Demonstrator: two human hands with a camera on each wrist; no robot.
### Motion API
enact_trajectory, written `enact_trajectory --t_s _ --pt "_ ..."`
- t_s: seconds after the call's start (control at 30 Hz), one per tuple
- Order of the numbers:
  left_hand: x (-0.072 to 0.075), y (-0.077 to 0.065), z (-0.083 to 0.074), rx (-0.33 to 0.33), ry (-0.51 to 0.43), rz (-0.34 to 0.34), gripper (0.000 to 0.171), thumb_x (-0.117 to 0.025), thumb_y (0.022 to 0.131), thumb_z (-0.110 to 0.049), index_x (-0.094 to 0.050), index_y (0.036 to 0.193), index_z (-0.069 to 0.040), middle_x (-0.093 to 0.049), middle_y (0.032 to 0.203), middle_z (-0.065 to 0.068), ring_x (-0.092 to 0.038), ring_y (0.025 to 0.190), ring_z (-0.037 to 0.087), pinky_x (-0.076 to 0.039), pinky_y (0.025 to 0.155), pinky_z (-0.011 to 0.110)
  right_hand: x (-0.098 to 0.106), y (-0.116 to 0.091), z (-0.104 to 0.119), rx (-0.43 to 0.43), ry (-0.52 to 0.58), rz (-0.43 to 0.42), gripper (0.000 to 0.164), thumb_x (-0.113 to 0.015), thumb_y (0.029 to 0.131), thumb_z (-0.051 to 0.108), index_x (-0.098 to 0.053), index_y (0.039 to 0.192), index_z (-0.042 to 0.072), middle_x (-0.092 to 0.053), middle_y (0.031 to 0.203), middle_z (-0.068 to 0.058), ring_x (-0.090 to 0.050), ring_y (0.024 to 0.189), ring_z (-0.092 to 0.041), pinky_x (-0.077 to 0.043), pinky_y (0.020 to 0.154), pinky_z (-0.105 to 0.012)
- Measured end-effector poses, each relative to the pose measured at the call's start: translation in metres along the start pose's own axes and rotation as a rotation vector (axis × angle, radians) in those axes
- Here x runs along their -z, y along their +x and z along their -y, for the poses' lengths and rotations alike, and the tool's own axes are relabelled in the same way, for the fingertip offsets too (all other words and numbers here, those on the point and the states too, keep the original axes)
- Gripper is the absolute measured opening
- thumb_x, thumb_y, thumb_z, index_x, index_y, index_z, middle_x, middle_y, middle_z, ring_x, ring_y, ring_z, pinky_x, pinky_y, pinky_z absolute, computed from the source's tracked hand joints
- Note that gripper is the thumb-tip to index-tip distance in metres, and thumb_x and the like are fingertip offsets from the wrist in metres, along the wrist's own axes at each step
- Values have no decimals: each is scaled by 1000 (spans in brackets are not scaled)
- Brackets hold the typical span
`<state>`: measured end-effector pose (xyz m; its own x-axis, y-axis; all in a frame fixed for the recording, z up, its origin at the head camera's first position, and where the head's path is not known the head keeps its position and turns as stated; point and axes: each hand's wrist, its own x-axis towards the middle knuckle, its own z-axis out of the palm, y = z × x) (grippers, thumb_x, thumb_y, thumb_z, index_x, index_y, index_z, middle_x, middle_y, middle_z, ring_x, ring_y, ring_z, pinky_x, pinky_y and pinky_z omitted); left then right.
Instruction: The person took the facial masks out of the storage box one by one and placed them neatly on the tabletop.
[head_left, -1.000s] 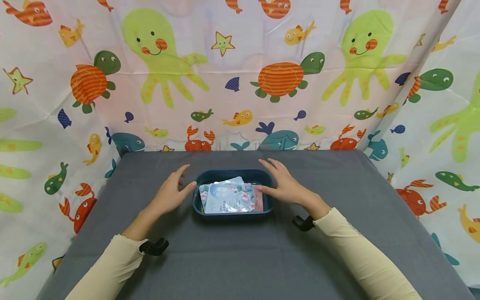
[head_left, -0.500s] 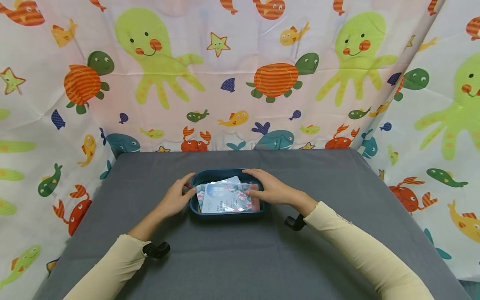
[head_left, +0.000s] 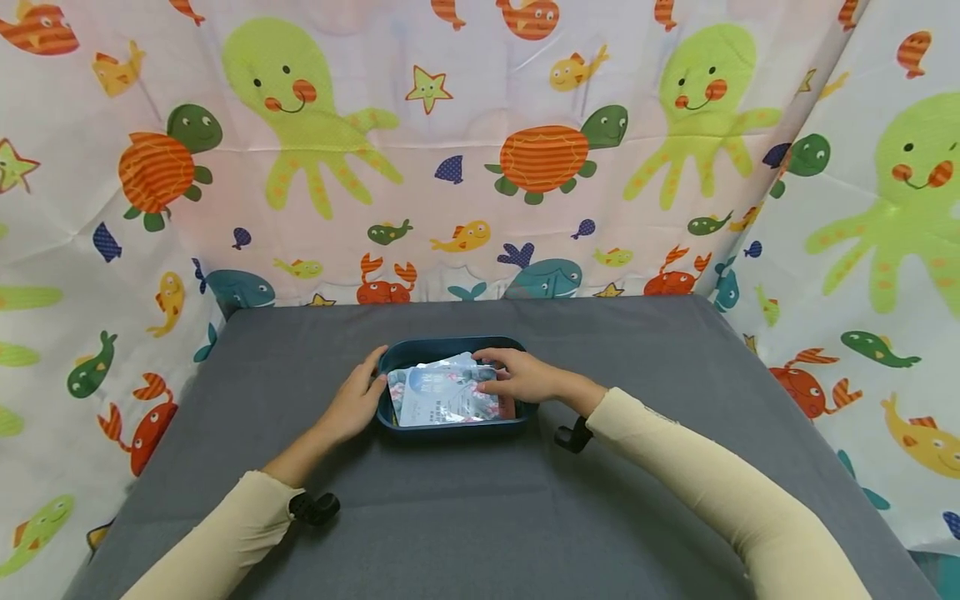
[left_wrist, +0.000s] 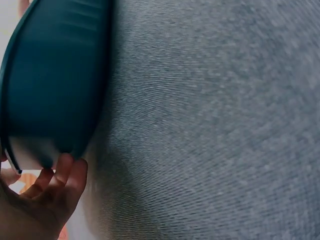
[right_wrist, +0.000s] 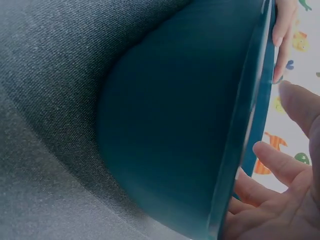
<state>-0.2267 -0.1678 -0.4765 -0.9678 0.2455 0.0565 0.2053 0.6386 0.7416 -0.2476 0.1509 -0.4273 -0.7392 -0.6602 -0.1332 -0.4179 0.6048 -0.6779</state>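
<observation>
Left hand (head_left: 352,402) grips tub (left_wrist: 55,85) — packets (head_left: 441,400) inside

Creased white sea-animal-print curtain (head_left: 480,125) behind and along both sides of the grey cloth-covered bench (head_left: 450,533).

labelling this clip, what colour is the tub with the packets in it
The tub is dark teal; it shows best in the right wrist view.

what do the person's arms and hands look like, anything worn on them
The left hand and right hand are gloveless. The left sleeve and right sleeve are pale cream-yellow, ending short of the hands. A small, curved black piece shows by the left cuff, and a similar black fitting by the right.
</observation>
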Motion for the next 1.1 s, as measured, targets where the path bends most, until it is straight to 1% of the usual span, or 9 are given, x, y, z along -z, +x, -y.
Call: enact_trajectory --t_s 0.13,0.3,0.43,0.6,0.73,0.8,0.93,1.03,1.1 --pt "-1 -2 -2 -19 13 -5 55 -37 108 -16 -23 160 -5 -40 150 31 -43 135 43 -33 112 65 1 5 3 -13 -30 28 62 -64 100 25 -42 152 0 -48 151 -24 -51 136 -40 -41 112 -55" --pt "-3 -3 -1 -18 18 -15 54 -35 109 -15 -22 161 -6 -40 150 31 -43 135 44 -33 113 65 3 11 6 -80 -31 71 65 -68 97 23 -42 152 2 -48 150 -25 -55 120 -36 -45 106 -49" --pt "-5 -3 0 -16 9 -20 54 -35 109 -16 -22 161 -6 -40 151 31 -43 136 43 -32 113 64 7 16 5 -132 38 91 65 -70 96 22 -42 152 4 -48 150 -25 -51 127 -36 -42 110 -50" --pt "-6 -2 -1 -10 6 -21 54 -34 110 -16 -21 161 -6 -39 151 30 -42 137 43 -32 114 64 11 20 0 -218 275 77 63 -69 97 20 -43 153 9 -49 149 -22 -49 133 -33 -41 113 -49" --pt "-5 -2 -3 2 7 -19 54 -34 110 -16 -21 161 -6 -39 151 30 -42 136 43 -32 114 64 12 21 -1 -328 565 46 62 -64 100 19 -37 156 13 -48 147 -21 -53 112 -26 -46 100 -41" --pt "-5 -1 -4 13 12 -14 54 -34 110 -17 -21 161 -7 -41 150 29 -44 135 42 -33 113 64 11 21 -1 -386 648 24 64 -63 100 20 -35 157 13 -48 145 -19 -52 105 -24 -45 94 -39" --pt "-5 0 -5 35 19 -11 54 -34 110 -18 -21 161 -9 -43 147 28 -46 131 40 -35 112 63 7 20 4 -484 695 26 67 -65 100 23 -32 157 13 -48 146 -19 -58 116 -28 -46 103 -45" --pt "-5 0 -6 40 17 -10 55 -34 109 -18 -21 161 -8 -43 147 28 -46 132 41 -35 112 63 6 19 9 -513 713 37 71 -66 99 23 -28 158 15 -45 150 -20 -57 126 -35 -45 108 -53" --pt "-5 1 -6 43 17 -8 55 -33 109 -19 -21 162 -8 -42 148 28 -46 132 41 -35 112 63 6 18 11 -515 737 33 74 -67 98 20 -25 160 17 -43 151 -21 -57 122 -34 -47 105 -50"
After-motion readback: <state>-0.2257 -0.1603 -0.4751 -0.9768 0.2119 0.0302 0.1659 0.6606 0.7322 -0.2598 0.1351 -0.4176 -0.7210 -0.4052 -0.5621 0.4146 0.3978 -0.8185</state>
